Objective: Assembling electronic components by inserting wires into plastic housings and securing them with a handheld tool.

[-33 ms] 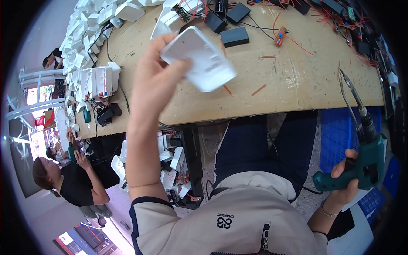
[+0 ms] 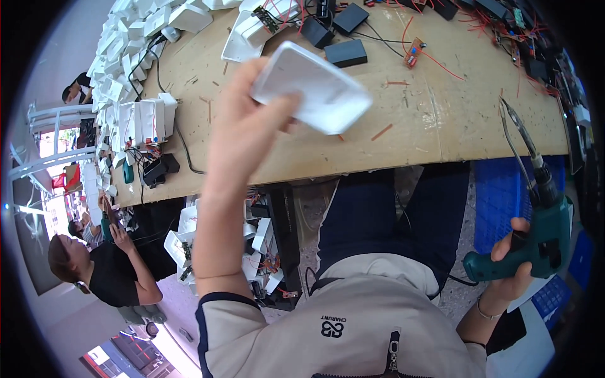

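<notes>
My left hand (image 2: pixel 249 120) grips a white plastic housing shell (image 2: pixel 315 91) with rounded corners, thumb across its hollow inside face. It holds the shell tilted above the wooden tabletop, and slight blur softens the moulded details. At the right, my right hand (image 2: pixel 513 258) wraps the handle of a green pistol-shaped soldering gun (image 2: pixel 545 242). The gun's metal tip and a thin curved tube beside it point up over the table's edge. Beyond the shell lie a black box-shaped part (image 2: pixel 346 53) and a small circuit board (image 2: pixel 413 53) with red wires.
White housings (image 2: pixel 120 63) heap along the table's left side. Black boxes, boards and red wires crowd the far right. Blue crates (image 2: pixel 498 208) stand below the right edge. A box of white shells and boards (image 2: pixel 265 236) sits under the table. Another person (image 2: pixel 110 268) works at the left.
My left hand has moved slightly right with the white housing shell, which has tilted further. My right hand and the soldering gun have hardly moved.
</notes>
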Tool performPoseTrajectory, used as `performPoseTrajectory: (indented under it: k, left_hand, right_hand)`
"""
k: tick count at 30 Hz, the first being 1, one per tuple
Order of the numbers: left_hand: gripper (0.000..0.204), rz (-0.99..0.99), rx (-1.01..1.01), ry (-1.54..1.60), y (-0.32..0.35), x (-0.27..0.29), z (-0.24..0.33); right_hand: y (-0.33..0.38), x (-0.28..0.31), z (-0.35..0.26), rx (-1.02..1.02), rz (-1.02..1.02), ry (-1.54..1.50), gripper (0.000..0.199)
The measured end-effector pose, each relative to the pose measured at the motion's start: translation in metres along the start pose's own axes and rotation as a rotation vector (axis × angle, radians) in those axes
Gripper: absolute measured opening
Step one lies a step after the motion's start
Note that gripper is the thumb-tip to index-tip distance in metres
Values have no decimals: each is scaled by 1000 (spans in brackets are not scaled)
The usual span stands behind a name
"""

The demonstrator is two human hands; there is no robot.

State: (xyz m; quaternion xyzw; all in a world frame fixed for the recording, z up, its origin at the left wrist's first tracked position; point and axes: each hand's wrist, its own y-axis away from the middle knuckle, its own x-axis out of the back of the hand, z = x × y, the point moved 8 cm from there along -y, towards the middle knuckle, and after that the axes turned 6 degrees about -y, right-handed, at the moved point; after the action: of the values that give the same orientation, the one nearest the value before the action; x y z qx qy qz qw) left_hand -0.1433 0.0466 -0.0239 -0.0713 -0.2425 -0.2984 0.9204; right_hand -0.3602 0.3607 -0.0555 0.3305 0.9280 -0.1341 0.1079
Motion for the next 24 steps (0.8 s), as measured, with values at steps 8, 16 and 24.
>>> performPoseTrajectory:
  k: [8,16,24]
  left_hand:
    - [41,178,-350,-279,14,-94,25]
    - [56,204,-387,-366,14,-94,23]
    - [40,165,-390,-257,6,-79,30]
  right_hand:
    - [-7,-8,-9,46,61,-31,68]
    - [-3,-9,-6,39,-50,-14,63]
    - [0,-7,-3,27,-52,-39,63]
